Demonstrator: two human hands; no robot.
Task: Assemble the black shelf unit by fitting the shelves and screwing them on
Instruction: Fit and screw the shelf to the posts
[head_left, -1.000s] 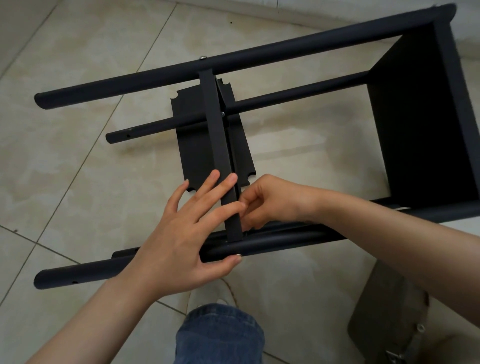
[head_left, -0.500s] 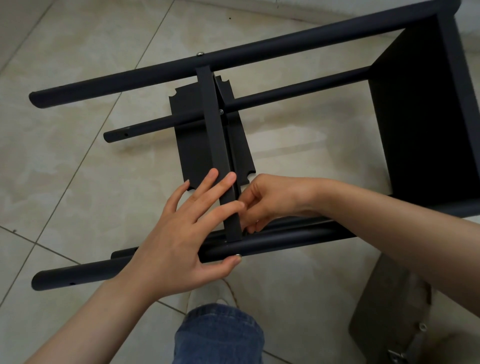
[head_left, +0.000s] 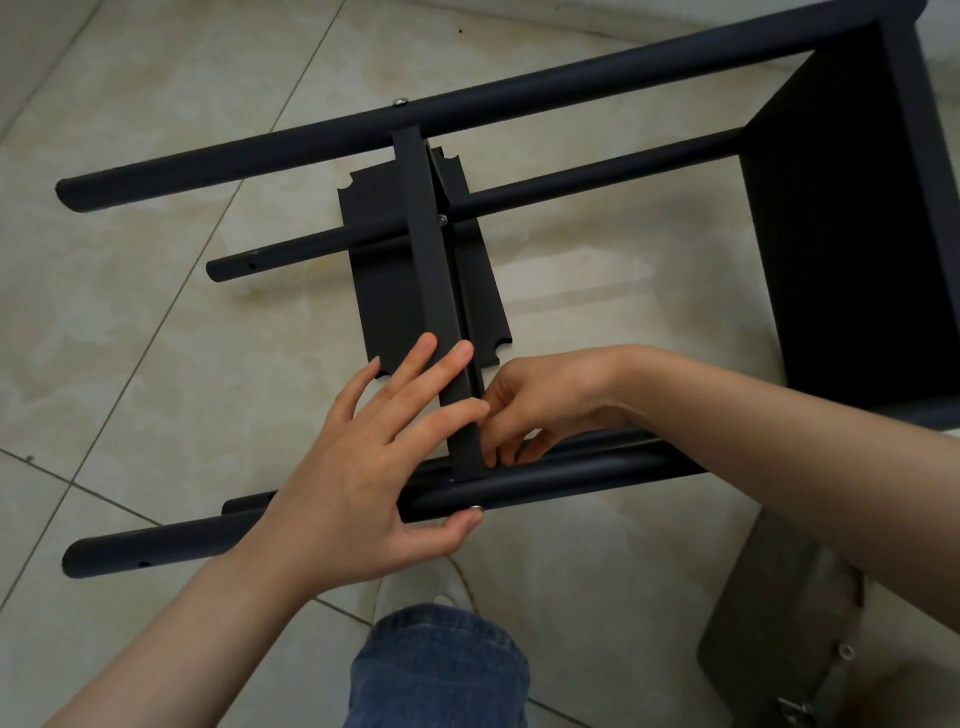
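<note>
The black shelf unit lies on its side on the tile floor, with its near pole (head_left: 571, 480) and far pole (head_left: 519, 98) running left to right. A fitted end shelf (head_left: 841, 234) closes the right end. The middle shelf (head_left: 426, 234) stands edge-up between the poles. My left hand (head_left: 353, 483) lays straight fingers across this shelf's near end, and its thumb presses a screw head (head_left: 475, 508) under the near pole. My right hand (head_left: 545, 400) has curled fingers pinching the shelf's right flange by the near pole. Anything under its fingertips is hidden.
A loose black shelf (head_left: 382, 291) lies flat on the floor under the frame. Screw heads show on the far pole (head_left: 400, 102) and the lower back pole (head_left: 442, 221). A grey flat piece (head_left: 769, 623) with metal hardware lies at lower right. My jeans knee (head_left: 441, 670) is at the bottom.
Both hands stay at the same joint. The frame sits slightly higher in view, and my right fingers have shifted a little against the shelf.
</note>
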